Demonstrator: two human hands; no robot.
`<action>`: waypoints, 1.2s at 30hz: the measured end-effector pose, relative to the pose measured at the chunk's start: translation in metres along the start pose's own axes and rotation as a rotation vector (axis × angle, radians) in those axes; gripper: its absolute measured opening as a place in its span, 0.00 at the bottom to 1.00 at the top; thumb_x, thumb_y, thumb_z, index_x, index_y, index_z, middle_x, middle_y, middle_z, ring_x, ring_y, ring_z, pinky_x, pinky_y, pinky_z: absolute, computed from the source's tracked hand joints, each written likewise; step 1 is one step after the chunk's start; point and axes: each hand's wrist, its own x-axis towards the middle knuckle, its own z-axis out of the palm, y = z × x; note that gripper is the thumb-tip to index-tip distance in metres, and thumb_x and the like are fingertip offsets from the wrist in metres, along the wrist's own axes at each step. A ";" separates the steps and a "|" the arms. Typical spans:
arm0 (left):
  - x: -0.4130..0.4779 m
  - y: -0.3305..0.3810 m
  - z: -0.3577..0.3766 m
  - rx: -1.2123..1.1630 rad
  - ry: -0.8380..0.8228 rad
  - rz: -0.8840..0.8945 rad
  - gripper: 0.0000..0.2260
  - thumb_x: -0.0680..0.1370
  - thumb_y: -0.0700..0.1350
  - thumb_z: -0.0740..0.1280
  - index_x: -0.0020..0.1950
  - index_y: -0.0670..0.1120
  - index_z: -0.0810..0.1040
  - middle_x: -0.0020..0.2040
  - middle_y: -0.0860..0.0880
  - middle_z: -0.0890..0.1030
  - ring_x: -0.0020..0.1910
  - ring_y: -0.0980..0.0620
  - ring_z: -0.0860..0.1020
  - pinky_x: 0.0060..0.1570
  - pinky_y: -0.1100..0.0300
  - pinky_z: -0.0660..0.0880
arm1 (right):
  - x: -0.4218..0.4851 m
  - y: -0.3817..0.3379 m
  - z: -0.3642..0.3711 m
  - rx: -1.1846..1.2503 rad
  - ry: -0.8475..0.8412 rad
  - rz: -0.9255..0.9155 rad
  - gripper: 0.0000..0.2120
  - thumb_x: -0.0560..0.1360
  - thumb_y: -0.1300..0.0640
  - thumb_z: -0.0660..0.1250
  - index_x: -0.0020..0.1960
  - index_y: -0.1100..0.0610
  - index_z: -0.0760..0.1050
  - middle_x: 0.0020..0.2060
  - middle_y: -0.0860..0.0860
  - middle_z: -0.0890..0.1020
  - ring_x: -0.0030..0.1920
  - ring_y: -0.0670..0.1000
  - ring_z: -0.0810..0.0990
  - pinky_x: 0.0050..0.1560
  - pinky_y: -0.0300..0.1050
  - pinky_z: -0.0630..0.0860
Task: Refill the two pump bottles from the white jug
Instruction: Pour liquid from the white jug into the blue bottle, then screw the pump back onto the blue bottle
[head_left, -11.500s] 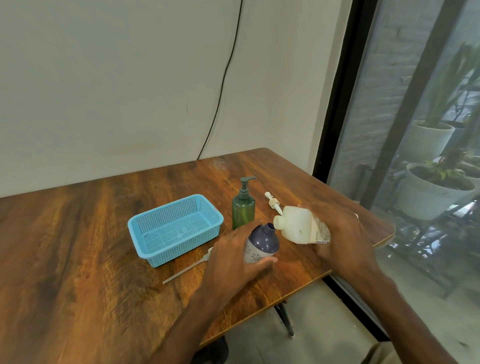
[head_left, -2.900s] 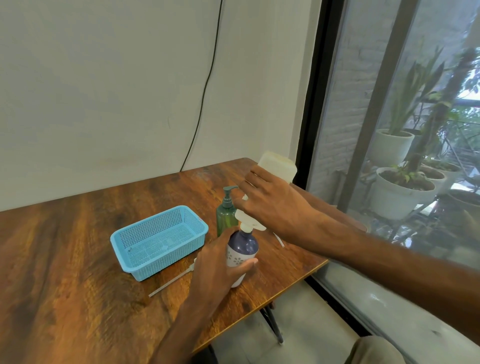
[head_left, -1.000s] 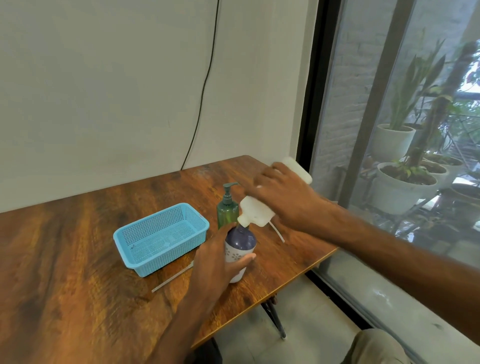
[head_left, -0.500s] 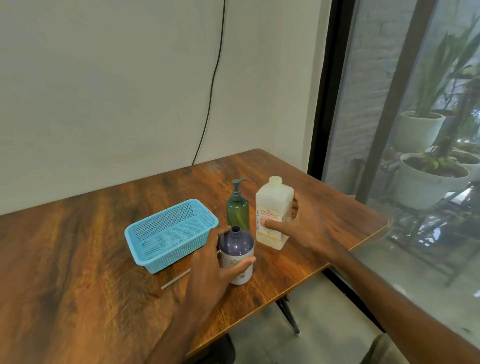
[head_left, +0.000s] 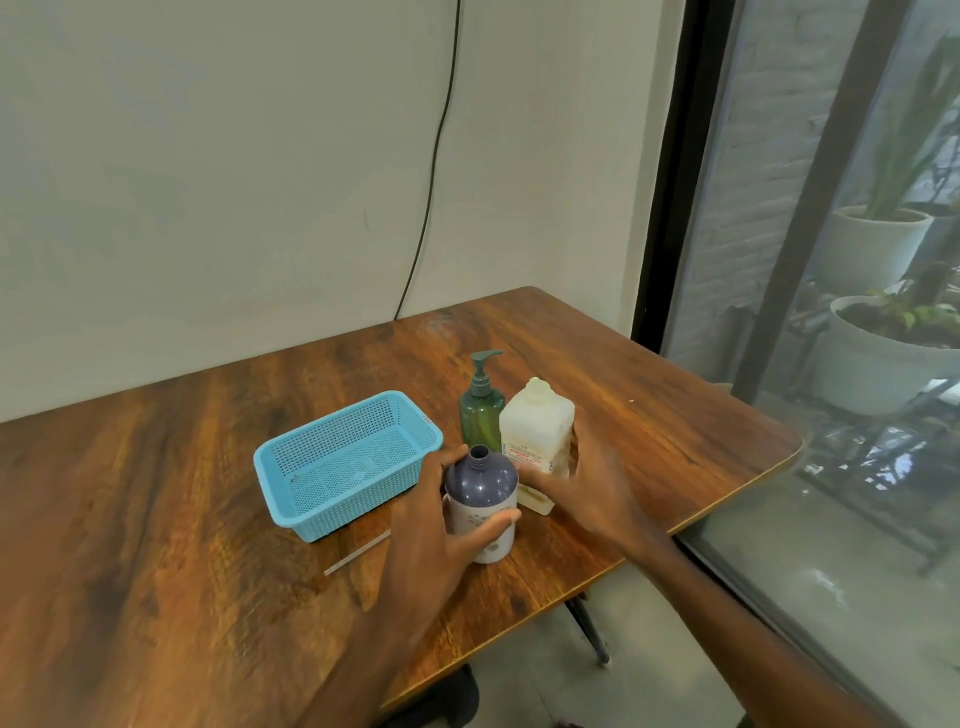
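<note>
My left hand (head_left: 431, 540) grips the purple pump bottle (head_left: 483, 499), which stands upright near the table's front edge with its neck open and no pump on it. Right behind it the white jug (head_left: 537, 431) stands upright, uncapped. My right hand (head_left: 592, 488) lies blurred beside the jug's lower right, fingers spread, thumb across the jug's base. The green pump bottle (head_left: 480, 410) stands just behind and left of the jug with its pump on.
A blue mesh basket (head_left: 348, 462) sits left of the bottles. A thin pump tube (head_left: 358, 553) lies on the wooden table (head_left: 156, 519) in front of the basket. The table's right edge runs close to a glass wall with potted plants behind it.
My right hand tipped the jug over the purple bottle, then stood it upright on the table. Since half a second ago it has slid down off the jug's side. My left hand has kept the purple bottle.
</note>
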 end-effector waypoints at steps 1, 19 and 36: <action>0.001 0.000 0.001 -0.008 0.003 -0.003 0.35 0.65 0.63 0.80 0.67 0.54 0.73 0.62 0.61 0.79 0.63 0.63 0.77 0.54 0.72 0.77 | 0.000 0.000 -0.002 0.024 -0.027 0.006 0.49 0.63 0.25 0.73 0.76 0.43 0.60 0.71 0.39 0.73 0.69 0.44 0.74 0.63 0.51 0.79; -0.001 -0.004 0.003 -0.027 0.041 0.012 0.35 0.65 0.60 0.82 0.68 0.53 0.74 0.63 0.60 0.79 0.65 0.58 0.78 0.56 0.57 0.83 | 0.103 0.034 -0.014 0.081 -0.035 0.198 0.17 0.71 0.48 0.69 0.57 0.53 0.80 0.51 0.51 0.84 0.53 0.55 0.83 0.59 0.61 0.80; -0.004 0.000 0.005 -0.029 0.011 -0.040 0.38 0.64 0.65 0.80 0.69 0.56 0.72 0.65 0.62 0.78 0.65 0.63 0.76 0.58 0.65 0.79 | 0.098 0.025 -0.010 -0.204 -0.076 0.183 0.13 0.78 0.56 0.73 0.42 0.41 0.73 0.50 0.45 0.82 0.45 0.48 0.83 0.50 0.49 0.84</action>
